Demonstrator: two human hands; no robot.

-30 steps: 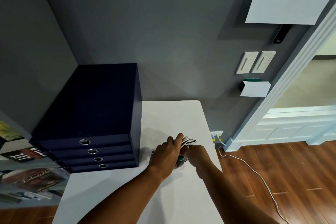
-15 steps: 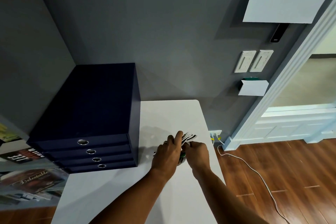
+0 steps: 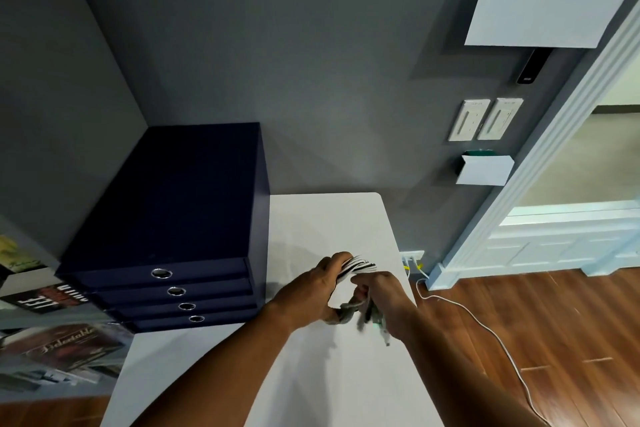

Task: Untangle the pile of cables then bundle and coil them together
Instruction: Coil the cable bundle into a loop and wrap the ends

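Now left hand (image 3: 311,291), right hand (image 3: 388,302) clutch cable bundle (image 3: 360,265) over table (image 3: 329,218); drawer unit (image 3: 180,201) beside.

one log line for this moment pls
stage: bundling | left hand: grips bundle of black and white cables | right hand: grips same bundle | place: white table

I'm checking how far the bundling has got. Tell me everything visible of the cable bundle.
The cable bundle is a tight bunch of white and black strands, held over the white table. The left hand grips its upper end; the right hand holds the lower part, where blurred loose ends, one greenish, stick out.
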